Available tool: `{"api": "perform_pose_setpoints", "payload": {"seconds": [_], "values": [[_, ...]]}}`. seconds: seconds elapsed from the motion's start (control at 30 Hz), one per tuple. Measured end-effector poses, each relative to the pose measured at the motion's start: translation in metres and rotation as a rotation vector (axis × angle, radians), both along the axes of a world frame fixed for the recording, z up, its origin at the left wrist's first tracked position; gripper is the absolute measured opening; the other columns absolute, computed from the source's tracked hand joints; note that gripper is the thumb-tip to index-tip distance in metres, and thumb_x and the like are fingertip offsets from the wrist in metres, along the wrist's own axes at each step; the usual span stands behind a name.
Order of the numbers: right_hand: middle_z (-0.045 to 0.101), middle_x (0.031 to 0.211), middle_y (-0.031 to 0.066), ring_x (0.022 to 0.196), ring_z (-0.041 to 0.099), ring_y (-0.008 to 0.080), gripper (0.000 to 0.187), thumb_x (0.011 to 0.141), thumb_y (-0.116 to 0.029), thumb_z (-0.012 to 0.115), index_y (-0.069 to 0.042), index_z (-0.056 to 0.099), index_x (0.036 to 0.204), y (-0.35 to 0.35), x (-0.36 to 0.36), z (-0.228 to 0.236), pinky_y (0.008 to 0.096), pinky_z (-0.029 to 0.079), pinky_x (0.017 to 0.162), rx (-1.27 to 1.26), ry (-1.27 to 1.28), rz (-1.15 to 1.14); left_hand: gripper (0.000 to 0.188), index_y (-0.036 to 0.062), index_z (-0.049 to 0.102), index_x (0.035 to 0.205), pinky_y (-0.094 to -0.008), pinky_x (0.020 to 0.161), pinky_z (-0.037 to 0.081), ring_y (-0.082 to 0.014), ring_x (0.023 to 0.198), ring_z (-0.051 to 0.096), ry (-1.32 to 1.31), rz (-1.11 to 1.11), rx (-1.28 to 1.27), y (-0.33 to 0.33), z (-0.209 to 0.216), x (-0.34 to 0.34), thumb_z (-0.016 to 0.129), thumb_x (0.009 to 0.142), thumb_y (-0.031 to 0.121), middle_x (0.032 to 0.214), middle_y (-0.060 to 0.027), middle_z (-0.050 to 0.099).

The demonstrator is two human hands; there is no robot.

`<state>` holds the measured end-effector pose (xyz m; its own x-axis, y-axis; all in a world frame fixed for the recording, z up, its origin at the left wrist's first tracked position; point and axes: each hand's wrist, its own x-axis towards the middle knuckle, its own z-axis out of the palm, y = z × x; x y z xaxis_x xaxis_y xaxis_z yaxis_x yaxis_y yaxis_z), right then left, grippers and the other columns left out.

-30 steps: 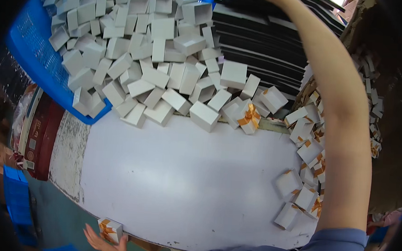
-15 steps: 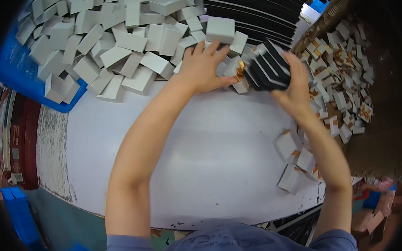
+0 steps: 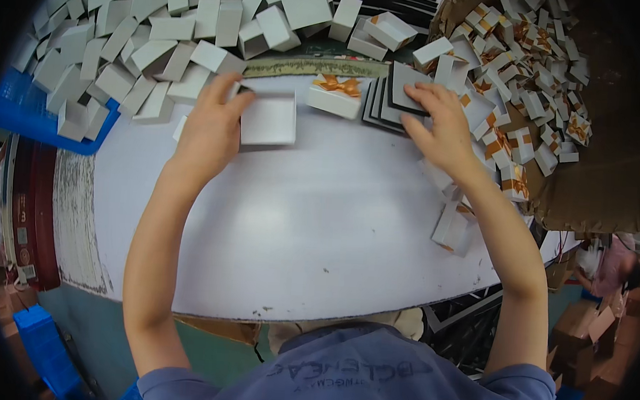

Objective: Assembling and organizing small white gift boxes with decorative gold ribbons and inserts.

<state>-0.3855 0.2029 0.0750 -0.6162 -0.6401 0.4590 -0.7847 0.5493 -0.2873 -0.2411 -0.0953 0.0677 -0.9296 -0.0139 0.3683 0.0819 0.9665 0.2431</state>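
Note:
My left hand [image 3: 211,124] is closed on the left side of an open white box [image 3: 270,118], whose hollow faces up on the white table. To the right of that box lies a white box lid with a gold ribbon bow [image 3: 335,100]; neither hand touches it. My right hand [image 3: 442,123] grips the right end of a fanned stack of thin black and grey pads [image 3: 396,95]. Its thumb and fingers are on the upper pads, and the stack's lower edges rest at the tabletop.
Many plain white boxes [image 3: 173,30] are heaped at the far left, partly over a blue crate [image 3: 89,142]. Gold-ribboned lids [image 3: 516,43] pile in a cardboard carton [image 3: 591,195] at right. A few white pieces [image 3: 454,226] lie by my right forearm on the table [image 3: 295,250].
My left hand has moved left and now grips an open white box. The black pads have come down onto the table in my right hand. A bowed lid now lies between them.

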Motion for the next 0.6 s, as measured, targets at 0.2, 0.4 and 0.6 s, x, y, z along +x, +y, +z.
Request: {"api": "perform_pose_setpoints", "payload": {"seconds": [0.2, 0.4, 0.6], "values": [[0.062, 0.091, 0.0059, 0.083, 0.056, 0.0258, 0.019, 0.074, -0.011, 0.065, -0.009, 0.068, 0.092, -0.009, -0.026, -0.012, 0.0364, 0.047, 0.073, -0.042, 0.247, 0.012, 0.048, -0.0014, 0.049, 0.120, -0.0367, 0.097, 0.037, -0.0360, 0.120, 0.039, 0.273, 0.121, 0.230, 0.047, 0.013, 0.040, 0.060, 0.073, 0.001, 0.134, -0.0200, 0.032], [0.062, 0.089, 0.0055, 0.080, 0.058, 0.0212, 0.014, 0.078, -0.009, 0.064, -0.009, 0.070, 0.091, -0.002, -0.022, 0.005, 0.0305, 0.047, 0.072, -0.433, 0.196, -0.046, 0.044, 0.0057, 0.059, 0.110, -0.0506, 0.102, 0.025, -0.0383, 0.128, 0.024, -0.144, 0.217, 0.209, 0.054, -0.003, 0.051, 0.073, 0.070, 0.018, 0.138, -0.0178, 0.029], [0.055, 0.091, 0.0042, 0.081, 0.053, 0.0134, 0.024, 0.081, -0.003, 0.063, -0.009, 0.068, 0.103, 0.023, 0.051, 0.013, 0.0229, 0.042, 0.071, -0.592, 0.088, 0.015, 0.012, 0.0135, 0.064, 0.082, -0.0589, 0.102, 0.011, -0.0389, 0.133, 0.015, 0.046, 0.166, -0.176, 0.071, -0.017, 0.054, 0.070, 0.072, 0.018, 0.144, -0.0088, 0.027]]}}
